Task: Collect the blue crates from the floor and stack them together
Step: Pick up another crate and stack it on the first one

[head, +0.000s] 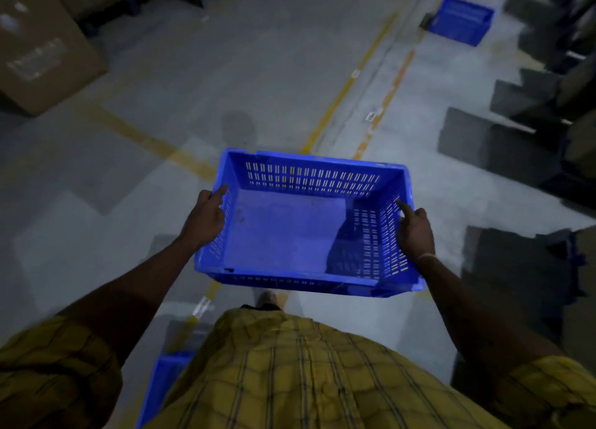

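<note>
- Fingers: left hand (206, 217) grips the left wall of the carried blue crate (290, 232), thumb along the rim; right hand (414, 232) grips the right wall, forefinger extended along the slots.
- Crate is held level above the floor (258, 74), empty inside.
- Progress — partial: one crate in hand, not yet stacked.
- Left: far crate (461, 20) on the floor ahead-right; another blue crate edge (164, 386) by the left leg (possibly the stack — cannot tell).

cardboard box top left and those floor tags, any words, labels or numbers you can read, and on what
No text can be read.
Cardboard box: pale label patches, print too blurred.
Small white tags on the floor by the yellow line: too small and blurred.
Carried blue crate: no marking shows.
</note>
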